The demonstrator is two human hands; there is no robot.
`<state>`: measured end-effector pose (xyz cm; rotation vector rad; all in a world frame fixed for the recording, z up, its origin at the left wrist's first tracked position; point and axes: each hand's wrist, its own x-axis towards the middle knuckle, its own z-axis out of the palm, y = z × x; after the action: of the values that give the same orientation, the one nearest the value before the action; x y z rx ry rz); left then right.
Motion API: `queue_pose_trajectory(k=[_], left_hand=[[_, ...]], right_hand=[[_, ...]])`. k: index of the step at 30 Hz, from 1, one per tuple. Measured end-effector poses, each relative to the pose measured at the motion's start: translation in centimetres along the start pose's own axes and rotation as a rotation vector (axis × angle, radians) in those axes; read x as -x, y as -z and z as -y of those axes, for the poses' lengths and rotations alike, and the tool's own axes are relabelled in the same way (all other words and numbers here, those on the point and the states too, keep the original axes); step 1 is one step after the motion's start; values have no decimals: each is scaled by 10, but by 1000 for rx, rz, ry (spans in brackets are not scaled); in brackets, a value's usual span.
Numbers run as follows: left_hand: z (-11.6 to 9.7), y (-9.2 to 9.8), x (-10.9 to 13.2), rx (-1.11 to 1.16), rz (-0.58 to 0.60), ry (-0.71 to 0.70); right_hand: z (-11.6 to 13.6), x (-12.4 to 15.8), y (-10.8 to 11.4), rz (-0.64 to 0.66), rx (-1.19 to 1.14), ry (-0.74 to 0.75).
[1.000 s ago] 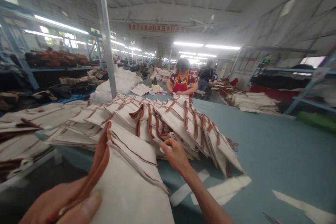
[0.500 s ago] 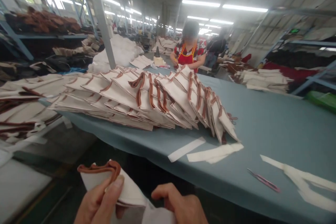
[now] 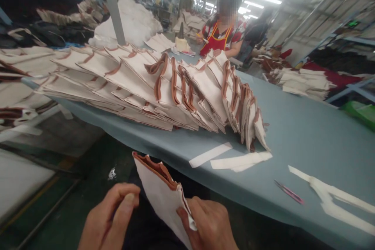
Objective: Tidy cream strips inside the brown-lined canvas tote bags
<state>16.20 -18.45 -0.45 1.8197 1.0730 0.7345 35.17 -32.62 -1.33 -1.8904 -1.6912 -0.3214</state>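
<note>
My right hand (image 3: pixel 209 222) grips the side edge of a white fabric piece (image 3: pixel 161 199) with a folded brown-trimmed top edge, with thumb and fingers pressed on it. The piece hangs tilted in front of the table's near edge. Just to its left, apart from it, is my left hand (image 3: pixel 113 215), thumb and fingertips drawn together; whatever may be between them is hidden. A long leaning pile of similar white pieces with brown edges (image 3: pixel 140 86) lies on the blue-green table (image 3: pixel 287 133).
White strips (image 3: pixel 240 160) and a pink-handled snipper (image 3: pixel 289 192) lie near the table's front edge. More pale strips (image 3: pixel 331 199) are at right. A person in a red apron (image 3: pixel 218 41) works across the table. A grey post (image 3: pixel 113 6) stands behind the pile.
My left hand has come off the fabric piece, which my right hand now holds by its side, turned and shifted right. The view has tilted downward.
</note>
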Motion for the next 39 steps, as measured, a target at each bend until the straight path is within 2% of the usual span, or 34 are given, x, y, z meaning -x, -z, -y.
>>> queue_pose_trajectory(k=[2,5,8,12,15,20,21,23,26,29,35,39], left_hand=[[16,1,-10,-71,-11,-151],[27,-6,-21,-94,69,-351],[26,-12,-25,-63,158,-433],[18,-12,-21,-19,340,-406],[3,-14,-15,3,443,-367],[-36,-18,-13,23,591,22],[-40,-18,-14,38,616,62],[-45,-17,-15,77,670,111],[-45,-16,-15,122,721,166],[-45,-17,-14,103,693,165],[-46,-22,-18,16,705,-73],[-47,-19,-18,-45,706,-120]], right_hand=[[-3,6,3,63,5,31],[-5,16,4,140,13,52],[-4,23,7,209,-5,54],[-1,23,13,241,-5,21],[3,22,13,279,23,-9],[11,20,17,434,-75,-90],[12,19,21,474,-154,-167],[10,16,31,531,-385,-430],[6,9,44,447,-744,-821],[7,-2,49,365,-865,-945],[8,-24,46,420,-979,-911],[1,-22,40,464,-1303,-925]])
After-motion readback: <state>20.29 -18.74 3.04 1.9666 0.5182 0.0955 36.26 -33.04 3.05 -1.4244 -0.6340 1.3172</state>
